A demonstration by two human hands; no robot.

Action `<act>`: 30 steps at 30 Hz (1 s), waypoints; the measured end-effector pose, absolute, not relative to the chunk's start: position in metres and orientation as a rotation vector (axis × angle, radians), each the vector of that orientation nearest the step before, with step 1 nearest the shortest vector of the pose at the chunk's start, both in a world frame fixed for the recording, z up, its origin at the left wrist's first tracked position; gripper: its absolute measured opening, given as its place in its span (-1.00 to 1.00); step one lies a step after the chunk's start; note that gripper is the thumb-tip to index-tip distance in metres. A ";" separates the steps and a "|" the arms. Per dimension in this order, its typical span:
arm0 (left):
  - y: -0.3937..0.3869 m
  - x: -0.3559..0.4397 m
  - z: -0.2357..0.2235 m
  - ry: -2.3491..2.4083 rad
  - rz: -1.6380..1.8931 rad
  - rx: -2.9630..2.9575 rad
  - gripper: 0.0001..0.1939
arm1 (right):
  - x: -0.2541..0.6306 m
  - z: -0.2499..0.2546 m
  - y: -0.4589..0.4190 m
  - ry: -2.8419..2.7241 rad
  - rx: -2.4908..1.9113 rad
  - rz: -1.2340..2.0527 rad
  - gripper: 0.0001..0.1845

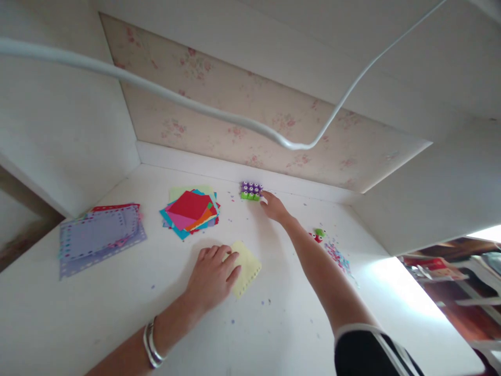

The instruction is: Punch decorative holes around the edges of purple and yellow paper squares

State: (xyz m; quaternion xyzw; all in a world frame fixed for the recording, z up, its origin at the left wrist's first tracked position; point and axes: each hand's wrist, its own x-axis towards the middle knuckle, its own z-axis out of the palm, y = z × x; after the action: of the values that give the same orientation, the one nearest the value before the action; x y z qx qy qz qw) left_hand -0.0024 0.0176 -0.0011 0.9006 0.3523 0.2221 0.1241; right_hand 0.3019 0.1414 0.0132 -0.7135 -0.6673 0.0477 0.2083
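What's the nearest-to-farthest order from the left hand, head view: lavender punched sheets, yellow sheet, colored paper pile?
1. Yellow sheet: partly under the left hand.
2. Colored paper pile: beyond the hand.
3. Lavender punched sheets: at far left.

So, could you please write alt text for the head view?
A left hand rests on a pale yellow paper sheet with a punched edge; the right hand reaches to small purple and green googly-eyed objects. Multicoloured stacked paper and lilac sheets lie leftward.

The head-worn camera looks forward and down from above the white desk (282, 334), facing the floral back panel (227, 89) at close range; probable shelving (465, 303) at far right is indistinct.
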 end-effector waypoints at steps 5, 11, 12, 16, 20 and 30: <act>0.015 -0.005 -0.003 1.184 0.593 2.612 -0.49 | 0.291 0.007 0.149 -1.864 -1.996 0.134 -0.61; 0.023 -0.008 -0.007 1.153 0.614 2.471 -0.48 | 0.291 0.010 0.114 -1.863 -1.967 0.189 -0.77; 0.026 -0.009 -0.007 1.146 0.621 2.431 -0.47 | 0.288 0.010 0.105 -1.852 -1.957 0.211 -0.78; 0.038 -0.013 -0.014 1.129 0.710 2.250 -0.42 | 0.262 0.000 0.055 -1.754 -1.866 0.300 -0.78; 0.049 -0.012 -0.021 1.152 0.932 1.986 -0.39 | 0.228 -0.019 -0.001 -1.426 -1.560 0.553 -0.76; 0.046 -0.008 -0.001 1.028 0.698 1.416 -0.62 | 0.203 -0.021 -0.026 -1.062 -1.373 0.606 -0.81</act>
State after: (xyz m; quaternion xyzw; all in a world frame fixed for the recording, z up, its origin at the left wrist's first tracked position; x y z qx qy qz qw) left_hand -0.0075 0.0463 -0.0013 0.6077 0.4413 0.2995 0.5884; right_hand 0.2033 -0.0264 -0.0207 -0.5939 -0.4592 0.2620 0.6064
